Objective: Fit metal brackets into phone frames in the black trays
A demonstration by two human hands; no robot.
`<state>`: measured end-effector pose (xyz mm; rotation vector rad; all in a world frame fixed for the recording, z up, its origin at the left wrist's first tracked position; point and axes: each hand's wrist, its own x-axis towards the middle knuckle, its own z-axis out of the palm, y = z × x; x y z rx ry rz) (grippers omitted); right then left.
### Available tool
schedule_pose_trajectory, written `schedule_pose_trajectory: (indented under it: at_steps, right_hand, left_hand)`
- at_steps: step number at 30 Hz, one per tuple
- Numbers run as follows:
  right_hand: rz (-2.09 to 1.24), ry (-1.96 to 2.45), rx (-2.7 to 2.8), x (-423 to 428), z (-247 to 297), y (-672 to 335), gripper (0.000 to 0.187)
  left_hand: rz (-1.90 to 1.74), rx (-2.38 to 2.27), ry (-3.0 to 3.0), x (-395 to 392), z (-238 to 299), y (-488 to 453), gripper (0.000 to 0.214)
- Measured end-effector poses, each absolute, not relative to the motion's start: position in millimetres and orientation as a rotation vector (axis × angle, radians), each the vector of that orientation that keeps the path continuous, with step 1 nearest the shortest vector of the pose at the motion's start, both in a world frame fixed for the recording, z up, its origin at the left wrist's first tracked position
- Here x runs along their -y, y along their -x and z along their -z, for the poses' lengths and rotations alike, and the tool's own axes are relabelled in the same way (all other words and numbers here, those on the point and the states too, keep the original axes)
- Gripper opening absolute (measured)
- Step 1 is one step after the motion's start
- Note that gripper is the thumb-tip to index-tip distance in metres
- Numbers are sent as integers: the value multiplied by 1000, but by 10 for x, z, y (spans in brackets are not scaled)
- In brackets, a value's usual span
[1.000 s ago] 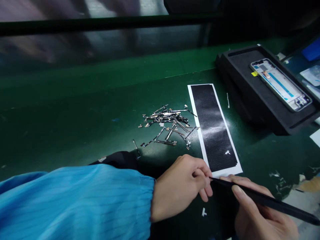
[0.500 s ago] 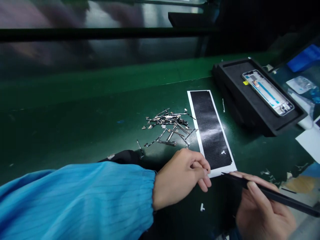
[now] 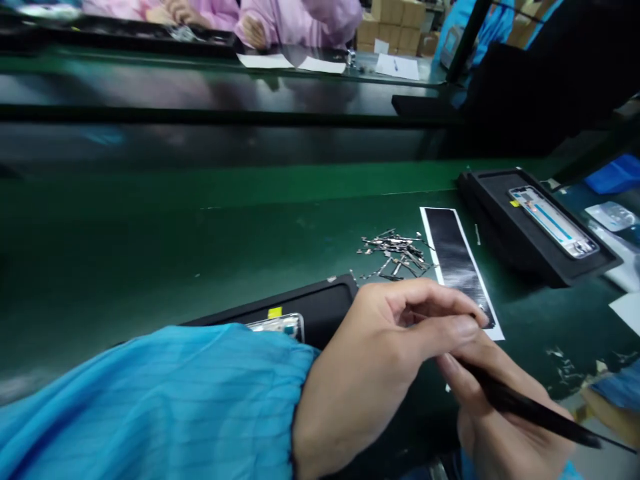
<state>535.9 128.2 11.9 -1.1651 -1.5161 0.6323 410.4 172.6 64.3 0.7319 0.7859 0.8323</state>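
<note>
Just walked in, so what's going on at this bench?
A person works with both hands together over a green bench. The right hand holds a slim black tool; the left hand hides its front end and whatever may be there. Beyond lies a black-and-white sheet, with a pile of thin strips at its left. At the right, a phone frame rests in a black tray. Another tray is partly hidden behind the blue sleeve.

A glossy green workbench spans the frame. Stacked brown cartons stand at top, right of centre. Pale floor shows lower right.
</note>
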Motion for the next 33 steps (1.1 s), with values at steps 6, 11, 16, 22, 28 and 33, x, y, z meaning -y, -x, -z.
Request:
schedule_pose_trajectory:
  at_steps: [6, 11, 16, 22, 28, 33]
  right_hand:
    - [-588, 1078, 1961, -1317, -340, -5158, 29]
    - [-635, 973, 2105, -1425, -435, -4983, 13]
    - [-938, 908, 2368, -1502, -515, -4804, 13]
    - [-1111, 1048, 2291, -1525, -485, -4725, 18]
    - [-1142, 1166, 2053, -1505, -309, -4704, 14]
    - [-1150, 1174, 1934, -1481, -215, -4631, 9]
  left_hand:
    - [-1030, -714, -701, -1535, -692, -3612, 15]
    - [-1137, -922, -1034, -1444, -639, -3173, 17]
    - [-1121, -1196, -2027, -1337, -551, -2892, 14]
    - [-613, -1175, -2410, -1332, -521, -2842, 20]
    - [-700, -1258, -2166, -1352, -399, -2815, 18]
    - [-791, -1301, -2153, -1361, -313, -2779, 18]
